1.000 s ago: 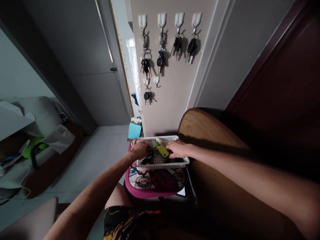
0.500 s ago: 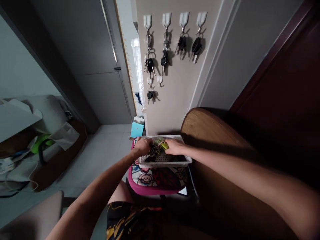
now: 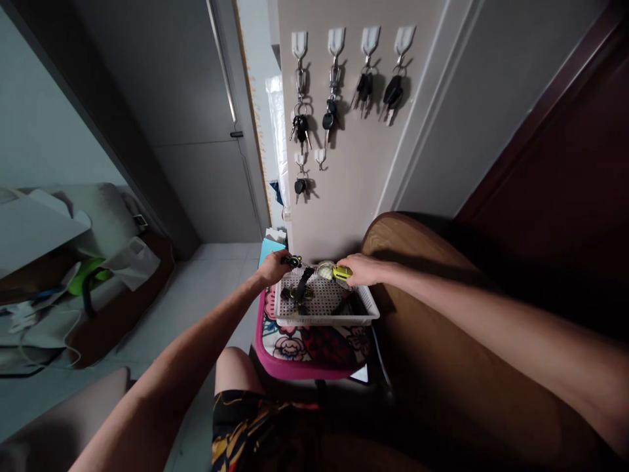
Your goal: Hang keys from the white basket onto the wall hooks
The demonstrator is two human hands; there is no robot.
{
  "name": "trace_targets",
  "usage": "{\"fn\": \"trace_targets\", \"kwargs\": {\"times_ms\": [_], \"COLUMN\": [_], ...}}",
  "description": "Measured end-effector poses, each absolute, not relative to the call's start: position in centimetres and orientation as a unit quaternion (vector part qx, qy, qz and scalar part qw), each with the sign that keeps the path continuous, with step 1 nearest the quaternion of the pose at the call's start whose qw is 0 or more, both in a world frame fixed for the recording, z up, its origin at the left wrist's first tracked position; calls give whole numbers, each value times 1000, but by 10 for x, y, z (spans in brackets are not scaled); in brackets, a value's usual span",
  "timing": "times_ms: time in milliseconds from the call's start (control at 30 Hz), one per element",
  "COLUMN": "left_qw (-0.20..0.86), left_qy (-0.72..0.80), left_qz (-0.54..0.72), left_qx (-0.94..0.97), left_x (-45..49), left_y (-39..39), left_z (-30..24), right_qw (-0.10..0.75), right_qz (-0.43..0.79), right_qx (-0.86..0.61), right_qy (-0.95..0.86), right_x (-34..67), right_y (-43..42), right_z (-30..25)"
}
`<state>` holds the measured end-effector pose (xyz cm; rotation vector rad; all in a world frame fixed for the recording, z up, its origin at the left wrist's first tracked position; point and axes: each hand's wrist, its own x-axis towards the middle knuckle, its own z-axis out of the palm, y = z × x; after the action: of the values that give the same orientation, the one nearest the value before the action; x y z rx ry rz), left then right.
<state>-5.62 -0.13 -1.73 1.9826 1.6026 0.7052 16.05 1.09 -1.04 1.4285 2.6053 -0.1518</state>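
My left hand (image 3: 273,268) is closed on a small dark bunch of keys (image 3: 293,261), above the left back corner of a white plastic basket (image 3: 324,321). My right hand (image 3: 362,270) pinches a yellow-green object (image 3: 343,272) of a kind I cannot make out, over the basket's back rim. A pale rounded piece (image 3: 325,269) hangs beside it, and something thin stretches from there toward the keys; whether they are joined is unclear. Inside the basket lie a black strap-like piece (image 3: 304,284), a dark tangle of small items (image 3: 295,296) and a dark flat item (image 3: 345,303).
The basket rests on a flowered, pink-edged seat (image 3: 289,367). White wall hooks (image 3: 336,42) carry several key bunches (image 3: 363,88); one small hook (image 3: 320,158) holds nothing. A curved wooden panel (image 3: 393,239) stands at right, and a blue box (image 3: 269,248) is behind my left hand.
Both hands have risen out of the basket and moved apart, the left with the keys and the right with the yellow-green object. More of the basket's floor shows.
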Motion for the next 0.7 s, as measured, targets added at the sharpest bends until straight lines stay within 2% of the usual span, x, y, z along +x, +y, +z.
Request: {"fn": "trace_targets", "kwargs": {"times_ms": [433, 600, 700], "left_qw": [122, 102, 77], "left_qy": [584, 570, 552], "left_qz": [121, 98, 98], "left_qx": [793, 810, 825], "left_x": [-49, -45, -40], "left_y": [-7, -9, -11], "left_z": [-47, -49, -49], "right_qw": [47, 153, 175], "right_qz": [3, -102, -57], "right_qx": [460, 447, 421], "right_qy": [887, 875, 888], "right_x": [146, 147, 145], "right_y": [5, 5, -3], "right_z": [-21, -21, -29]}}
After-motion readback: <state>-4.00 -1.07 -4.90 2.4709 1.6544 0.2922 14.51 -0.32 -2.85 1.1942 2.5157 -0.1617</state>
